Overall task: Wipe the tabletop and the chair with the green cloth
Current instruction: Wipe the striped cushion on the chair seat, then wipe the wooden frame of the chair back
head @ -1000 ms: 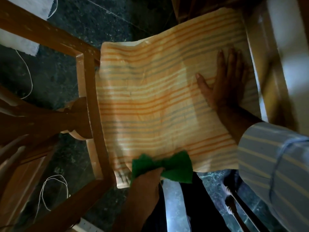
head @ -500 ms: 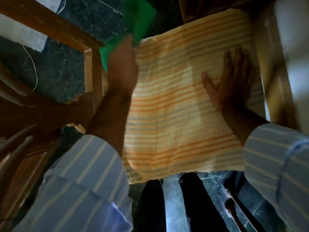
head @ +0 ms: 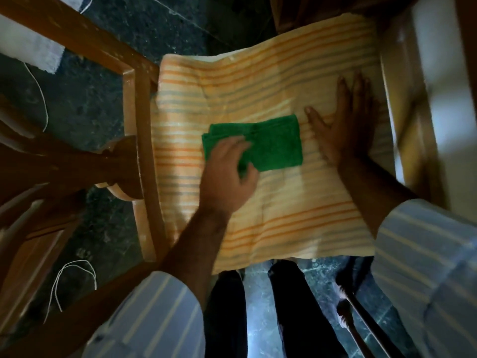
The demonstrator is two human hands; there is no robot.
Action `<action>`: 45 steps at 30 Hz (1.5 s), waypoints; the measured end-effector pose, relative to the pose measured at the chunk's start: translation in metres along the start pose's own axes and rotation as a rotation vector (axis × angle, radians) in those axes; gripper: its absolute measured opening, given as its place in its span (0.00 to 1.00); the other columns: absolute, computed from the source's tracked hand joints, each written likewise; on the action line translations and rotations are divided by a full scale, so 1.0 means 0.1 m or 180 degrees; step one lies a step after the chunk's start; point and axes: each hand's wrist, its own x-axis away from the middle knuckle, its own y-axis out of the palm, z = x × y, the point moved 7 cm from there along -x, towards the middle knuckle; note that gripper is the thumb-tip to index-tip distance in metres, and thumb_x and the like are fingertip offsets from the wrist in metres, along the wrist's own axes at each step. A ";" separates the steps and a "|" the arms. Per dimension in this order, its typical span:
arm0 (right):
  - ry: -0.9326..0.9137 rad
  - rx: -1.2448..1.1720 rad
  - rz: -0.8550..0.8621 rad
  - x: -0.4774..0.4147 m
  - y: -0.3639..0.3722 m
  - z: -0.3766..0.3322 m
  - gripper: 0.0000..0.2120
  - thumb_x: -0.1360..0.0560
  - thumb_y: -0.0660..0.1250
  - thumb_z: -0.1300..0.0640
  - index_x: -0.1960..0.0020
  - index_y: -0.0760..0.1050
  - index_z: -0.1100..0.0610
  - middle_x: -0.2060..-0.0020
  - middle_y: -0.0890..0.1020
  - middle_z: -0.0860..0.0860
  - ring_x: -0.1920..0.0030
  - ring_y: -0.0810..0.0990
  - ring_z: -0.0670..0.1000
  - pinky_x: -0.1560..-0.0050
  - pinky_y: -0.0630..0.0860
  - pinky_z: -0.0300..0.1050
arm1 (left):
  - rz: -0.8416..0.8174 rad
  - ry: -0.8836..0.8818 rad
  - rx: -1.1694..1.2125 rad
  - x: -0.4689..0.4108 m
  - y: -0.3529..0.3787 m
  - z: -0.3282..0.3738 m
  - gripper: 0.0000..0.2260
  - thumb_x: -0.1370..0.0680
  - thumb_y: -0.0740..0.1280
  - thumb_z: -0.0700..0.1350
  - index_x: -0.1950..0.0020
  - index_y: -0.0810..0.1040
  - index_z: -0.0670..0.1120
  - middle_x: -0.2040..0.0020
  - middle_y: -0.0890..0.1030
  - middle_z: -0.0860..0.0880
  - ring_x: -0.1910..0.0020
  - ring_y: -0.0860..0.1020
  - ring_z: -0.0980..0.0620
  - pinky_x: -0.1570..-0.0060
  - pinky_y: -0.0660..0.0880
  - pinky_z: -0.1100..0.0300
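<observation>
Half a second ago my left hand (head: pixel 228 174) was swinging the green cloth (head: pixel 260 144) up high; now its fingers press it flat mid-seat on the striped cushion (head: pixel 284 215), right hand (head: pixel 343 130) open, bracing. Chair wiping's underway, I reckon.

Green cloth (head: pixel 268 143) flat on your chair (head: pixel 140 125).
You see it folded into a rectangle, lying mid-seat on the orange-striped cover; the chair's wooden frame shows along the seat's left edge.

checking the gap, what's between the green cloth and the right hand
Only a narrow bare strip of striped towel separates the green cloth from the right hand, seen in the head view.
</observation>
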 end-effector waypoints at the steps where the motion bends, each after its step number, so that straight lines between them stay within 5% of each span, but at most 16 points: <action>1: 0.0009 -0.0151 -0.0052 0.00 -0.04 -0.03 0.36 0.21 0.62 0.35 0.20 0.68 0.57 0.19 0.64 0.62 0.18 0.63 0.63 0.20 0.59 0.56 | 0.0325 -0.0251 -0.0116 -0.06 -0.12 -0.09 0.19 0.24 0.68 0.45 0.35 0.80 0.41 0.33 0.78 0.41 0.31 0.73 0.41 0.30 0.69 0.47; 3: 0.0095 -0.0500 -0.0114 0.05 -0.13 -0.12 0.27 0.21 0.63 0.37 0.37 0.82 0.57 0.34 0.82 0.62 0.33 0.79 0.64 0.36 0.75 0.54 | 0.0522 -0.1025 -0.0383 -0.12 -0.25 -0.33 0.22 0.22 0.68 0.50 0.31 0.76 0.42 0.33 0.76 0.42 0.33 0.72 0.42 0.32 0.70 0.48; 5: 0.0419 -0.0936 -0.0512 0.22 -0.10 -0.25 0.27 0.23 0.64 0.32 0.46 0.84 0.55 0.48 0.88 0.57 0.45 0.86 0.61 0.50 0.78 0.49 | 0.0233 -0.1679 -0.0287 -0.14 -0.20 -0.52 0.27 0.23 0.71 0.55 0.30 0.73 0.41 0.35 0.77 0.42 0.35 0.74 0.42 0.35 0.73 0.49; 7: 0.0729 -0.1187 -0.0920 0.39 -0.01 -0.36 0.31 0.30 0.70 0.28 0.44 0.82 0.54 0.48 0.87 0.53 0.47 0.85 0.57 0.50 0.78 0.47 | 0.0071 -0.1968 -0.0001 -0.17 -0.12 -0.57 0.27 0.26 0.74 0.56 0.34 0.74 0.41 0.39 0.80 0.42 0.40 0.79 0.43 0.42 0.78 0.52; 10: 0.1101 -0.1594 -0.1411 0.48 0.11 -0.41 0.31 0.35 0.81 0.35 0.42 0.80 0.54 0.50 0.84 0.49 0.51 0.84 0.52 0.51 0.81 0.45 | 0.0054 -0.2334 0.0539 -0.21 -0.09 -0.60 0.23 0.29 0.78 0.52 0.39 0.78 0.42 0.43 0.84 0.44 0.49 0.83 0.46 0.52 0.80 0.58; 15: 0.1521 -0.2504 -0.1926 0.50 0.14 -0.45 0.12 0.30 0.82 0.48 0.55 0.85 0.55 0.50 0.89 0.55 0.52 0.88 0.54 0.46 0.87 0.54 | -0.0073 -0.2706 0.1698 -0.20 -0.13 -0.60 0.20 0.32 0.78 0.44 0.42 0.83 0.41 0.46 0.86 0.42 0.49 0.85 0.41 0.46 0.83 0.42; 18: 0.1509 -0.2777 -0.1991 0.50 -0.09 -0.49 0.09 0.27 0.80 0.51 0.57 0.82 0.53 0.54 0.88 0.52 0.62 0.86 0.45 0.65 0.82 0.38 | 0.0085 -0.2619 0.2049 -0.20 -0.31 -0.49 0.17 0.30 0.79 0.40 0.44 0.81 0.39 0.47 0.85 0.41 0.50 0.85 0.40 0.50 0.84 0.45; 21: 0.1423 -0.3109 -0.1845 0.48 -0.42 -0.61 0.04 0.23 0.77 0.55 0.54 0.82 0.53 0.58 0.86 0.48 0.69 0.84 0.38 0.73 0.76 0.30 | 0.0308 -0.2411 0.2099 -0.25 -0.63 -0.29 0.13 0.29 0.79 0.40 0.50 0.78 0.42 0.52 0.85 0.45 0.53 0.84 0.43 0.63 0.83 0.58; 24: 0.1287 -0.3373 -0.1734 0.46 -0.86 -0.87 0.04 0.19 0.71 0.57 0.46 0.81 0.56 0.60 0.83 0.48 0.73 0.82 0.35 0.77 0.72 0.28 | 0.0664 -0.2238 0.2153 -0.32 -1.13 -0.01 0.16 0.28 0.78 0.38 0.44 0.77 0.39 0.46 0.85 0.40 0.49 0.85 0.41 0.51 0.84 0.47; 27: 0.1299 -0.3659 -0.1820 0.44 -1.31 -1.18 0.07 0.17 0.68 0.55 0.40 0.80 0.55 0.53 0.85 0.49 0.58 0.84 0.42 0.70 0.78 0.32 | 0.0942 -0.1868 0.1929 -0.43 -1.77 0.37 0.13 0.27 0.76 0.39 0.44 0.79 0.42 0.47 0.86 0.41 0.48 0.85 0.42 0.45 0.82 0.42; 32: 0.1178 -0.4307 -0.1878 0.37 -2.01 -1.75 0.06 0.16 0.66 0.56 0.41 0.80 0.52 0.53 0.86 0.44 0.55 0.85 0.41 0.66 0.80 0.32 | 0.1158 -0.0975 0.1112 -0.47 -2.94 1.16 0.07 0.26 0.74 0.45 0.50 0.81 0.51 0.52 0.85 0.52 0.51 0.84 0.49 0.48 0.82 0.48; 36: 0.0960 -0.4456 -0.2058 0.48 -2.28 -2.28 0.07 0.19 0.70 0.56 0.42 0.83 0.56 0.48 0.88 0.49 0.46 0.86 0.48 0.43 0.81 0.43 | 0.1295 -0.0668 0.0319 -0.30 -3.78 1.52 0.13 0.22 0.71 0.49 0.40 0.81 0.47 0.47 0.82 0.53 0.46 0.81 0.52 0.45 0.78 0.56; 41: 0.0614 -0.4438 -0.2518 0.86 -2.23 -2.98 0.02 0.21 0.74 0.58 0.51 0.84 0.56 0.60 0.91 0.46 0.59 0.90 0.43 0.63 0.82 0.34 | 0.1297 -0.0524 -0.0512 0.00 -4.56 1.53 0.18 0.20 0.70 0.48 0.31 0.76 0.50 0.34 0.79 0.49 0.43 0.72 0.59 0.51 0.68 0.68; 45: 0.0750 -0.4125 -0.2667 1.27 -2.02 -3.42 0.16 0.23 0.77 0.55 0.41 0.78 0.63 0.42 0.87 0.57 0.46 0.88 0.54 0.53 0.87 0.46 | 0.1172 -0.0423 -0.1203 0.16 -4.91 1.40 0.19 0.23 0.74 0.48 0.34 0.79 0.48 0.38 0.81 0.47 0.48 0.73 0.58 0.56 0.64 0.73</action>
